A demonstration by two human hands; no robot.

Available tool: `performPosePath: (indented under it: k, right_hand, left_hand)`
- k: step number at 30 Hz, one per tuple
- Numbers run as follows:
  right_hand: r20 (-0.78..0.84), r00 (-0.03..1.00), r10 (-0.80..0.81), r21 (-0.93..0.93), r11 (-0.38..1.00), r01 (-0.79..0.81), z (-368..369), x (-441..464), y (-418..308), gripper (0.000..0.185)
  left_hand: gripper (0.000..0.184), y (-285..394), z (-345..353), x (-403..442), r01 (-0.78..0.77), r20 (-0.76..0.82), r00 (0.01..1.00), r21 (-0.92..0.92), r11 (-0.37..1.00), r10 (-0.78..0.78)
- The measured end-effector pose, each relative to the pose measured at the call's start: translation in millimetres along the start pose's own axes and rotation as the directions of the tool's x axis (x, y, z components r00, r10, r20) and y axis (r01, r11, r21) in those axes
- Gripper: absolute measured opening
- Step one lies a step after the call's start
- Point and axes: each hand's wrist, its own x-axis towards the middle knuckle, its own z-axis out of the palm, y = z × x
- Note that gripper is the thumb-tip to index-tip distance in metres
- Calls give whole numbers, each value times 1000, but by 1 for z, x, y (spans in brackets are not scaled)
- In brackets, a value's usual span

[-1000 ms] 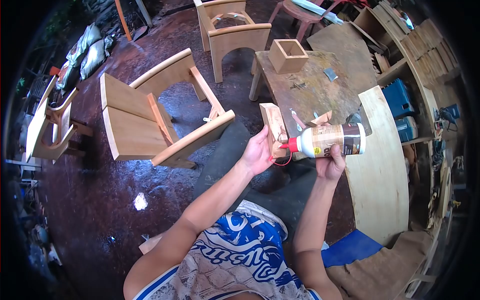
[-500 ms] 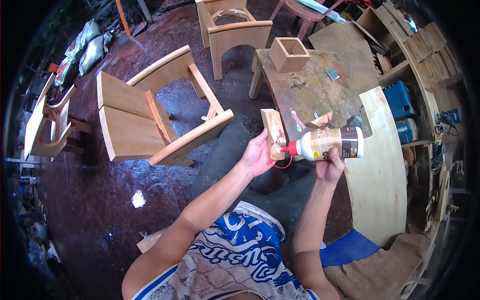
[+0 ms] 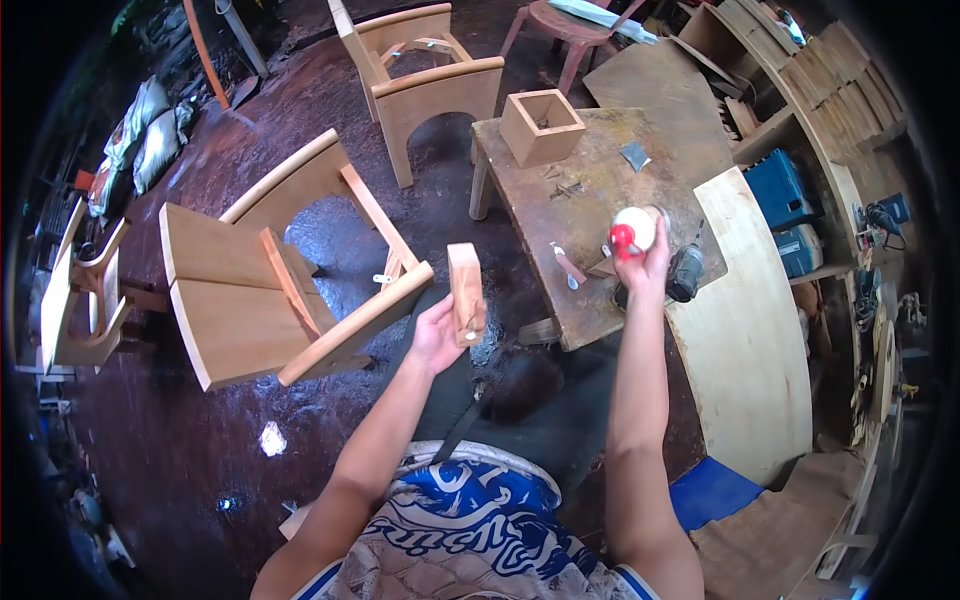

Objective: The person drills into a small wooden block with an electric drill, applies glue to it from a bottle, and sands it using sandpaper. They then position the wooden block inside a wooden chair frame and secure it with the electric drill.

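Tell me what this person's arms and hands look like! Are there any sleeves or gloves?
No sleeves and no gloves! The left hand and right hand are bare, and I see no watch or bracelet. The arms are bare too, because the patterned top is sleeveless, with blue and white edging around the armholes.

The wooden block (image 3: 466,282) is left of the tabletop (image 3: 600,190), one armchair (image 3: 225,315) farther left, a second armchair (image 3: 440,100) behind. A wooden box (image 3: 550,150) is at the tabletop's far left, a packet (image 3: 635,156) to its right, and a drill (image 3: 686,274) near the right edge, just right of the glue bottle (image 3: 636,226). Right of the tabletop is a wooden board (image 3: 755,350), with tool cases (image 3: 783,190) beyond on the shelf (image 3: 850,205).
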Motion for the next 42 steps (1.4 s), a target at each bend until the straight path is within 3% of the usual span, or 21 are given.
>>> performPosePath:
  k: [3,5,7,9,13,15,17,18,19,20,21,22,23,24,25,26,27,36,42]
  right_hand:
    - [-125,990,69,106,993,-56,-1,68,17,47]
    - [-163,980,112,252,965,-68,-1,101,29,45]
    - [-137,986,97,310,950,-50,-17,142,37,44]
    - [-66,939,336,681,703,-204,-30,172,35,42]
    - [-152,863,481,889,448,-94,-36,174,30,55]
    - [-150,828,541,944,328,-43,-30,157,21,64]
    - [-109,844,525,920,375,-115,-36,149,24,91]
    - [-205,865,457,853,517,-72,-20,126,27,69]
    - [-211,865,456,851,521,-67,-23,113,36,69]
    - [-198,945,259,544,832,-113,-29,100,44,59]
    - [-94,992,81,136,988,-68,-39,89,50,50]
    - [-30,1000,0,-358,934,-11,-51,77,55,29]
    - [92,992,-84,-779,615,124,-64,62,59,26]
    - [237,967,-91,-962,117,247,-69,39,64,24]
    - [234,968,-93,-963,112,244,-74,19,63,24]
    - [362,928,-92,-899,-297,322,-73,0,60,22]
    - [476,879,-36,-675,-655,339,-74,-12,57,20]
    - [502,861,86,-484,-797,362,-85,-9,56,25]
    - [571,820,39,-532,-742,407,-89,-11,53,23]
  left_hand:
    - [50,1,-30,2,75,-18,997,5,997,-75]
    - [49,0,-41,4,116,124,986,-28,993,-111]
    - [51,1,-49,12,130,149,982,-78,988,-117]
    - [53,1,-52,15,176,121,978,-38,984,-170]
    - [54,5,-53,15,210,89,974,-35,977,-206]
    - [55,5,-55,18,207,170,966,-52,977,-196]
    - [56,5,-55,19,214,170,965,-63,975,-201]
    - [56,7,-54,19,215,173,964,-64,975,-201]
    - [56,7,-53,18,218,173,964,-69,973,-204]
    - [57,8,-51,18,218,172,964,-68,974,-204]
    - [58,9,-51,17,219,172,964,-66,974,-205]
    - [58,9,-52,15,224,172,963,-72,972,-209]
    - [62,9,-52,15,229,144,966,-79,970,-216]
    - [66,9,-53,15,234,117,968,-84,969,-224]
    - [66,9,-53,13,238,120,967,-88,967,-227]
    - [65,11,-54,13,232,129,967,-79,970,-221]
    - [64,11,-52,13,224,139,967,-70,972,-213]
    - [64,8,-53,12,218,179,962,-48,975,-207]
    - [62,9,-57,11,224,183,959,-34,974,-214]
